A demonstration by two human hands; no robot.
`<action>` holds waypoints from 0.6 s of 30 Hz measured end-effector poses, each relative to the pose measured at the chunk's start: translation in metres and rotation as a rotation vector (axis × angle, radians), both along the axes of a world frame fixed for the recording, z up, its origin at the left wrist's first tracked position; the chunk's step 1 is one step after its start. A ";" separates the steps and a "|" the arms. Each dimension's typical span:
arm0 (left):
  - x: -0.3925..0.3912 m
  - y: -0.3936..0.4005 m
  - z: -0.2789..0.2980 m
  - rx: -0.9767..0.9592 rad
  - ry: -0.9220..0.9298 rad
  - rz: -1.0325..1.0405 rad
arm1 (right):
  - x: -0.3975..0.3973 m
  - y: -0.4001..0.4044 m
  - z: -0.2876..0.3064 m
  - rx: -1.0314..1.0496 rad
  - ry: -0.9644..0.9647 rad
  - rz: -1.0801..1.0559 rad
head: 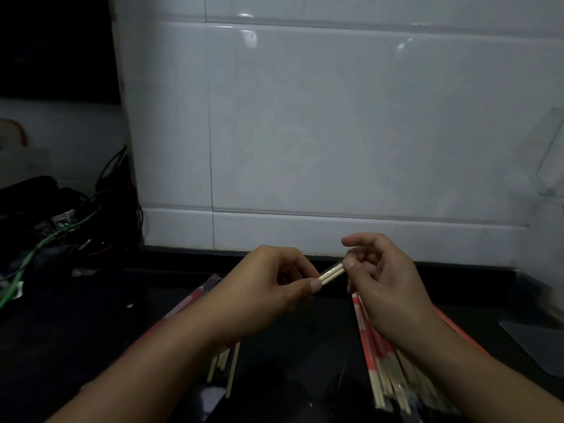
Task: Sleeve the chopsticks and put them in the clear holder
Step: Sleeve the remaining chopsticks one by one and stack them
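two hands, one pair of chopsticks (332, 273) held between them (piles below too blurred to count).

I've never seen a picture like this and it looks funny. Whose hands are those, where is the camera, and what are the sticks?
The camera sits on a person's head, looking down at their own hands. The left hand and right hand pinch a pair of bare chopsticks between them. On the dark counter lie loose chopsticks on the left and a pile of sleeved ones in red and white paper on the right. The clear holder stands at the right edge by the tiled wall.
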State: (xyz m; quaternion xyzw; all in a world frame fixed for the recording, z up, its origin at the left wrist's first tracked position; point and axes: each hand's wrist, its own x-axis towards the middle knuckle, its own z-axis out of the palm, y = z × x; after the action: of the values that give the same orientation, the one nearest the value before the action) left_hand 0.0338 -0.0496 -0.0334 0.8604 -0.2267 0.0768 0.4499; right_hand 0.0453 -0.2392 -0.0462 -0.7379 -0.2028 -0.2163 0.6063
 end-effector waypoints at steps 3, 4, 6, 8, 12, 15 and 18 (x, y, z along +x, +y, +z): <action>0.000 0.002 0.001 0.015 0.033 -0.025 | 0.001 -0.002 0.002 0.063 -0.030 -0.031; 0.000 0.003 0.002 0.022 0.041 -0.030 | 0.001 -0.003 0.003 0.066 -0.035 -0.043; 0.000 0.005 0.003 0.021 0.040 -0.022 | -0.001 -0.005 0.006 0.066 -0.007 -0.064; 0.001 0.006 0.003 0.008 0.024 -0.011 | -0.002 -0.007 0.010 0.073 0.081 -0.050; 0.002 0.005 0.001 0.012 0.019 -0.012 | -0.001 -0.008 0.009 0.031 0.165 -0.022; 0.003 0.007 0.002 0.024 0.022 -0.028 | -0.001 -0.007 0.008 0.140 0.216 0.008; 0.002 0.010 0.005 0.037 0.016 -0.032 | -0.003 -0.007 0.011 0.211 0.251 0.038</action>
State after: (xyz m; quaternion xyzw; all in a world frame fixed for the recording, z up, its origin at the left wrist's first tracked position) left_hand 0.0358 -0.0396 -0.0281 0.8654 -0.2381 0.0585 0.4369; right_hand 0.0422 -0.2464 -0.0349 -0.6872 -0.1155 -0.1312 0.7051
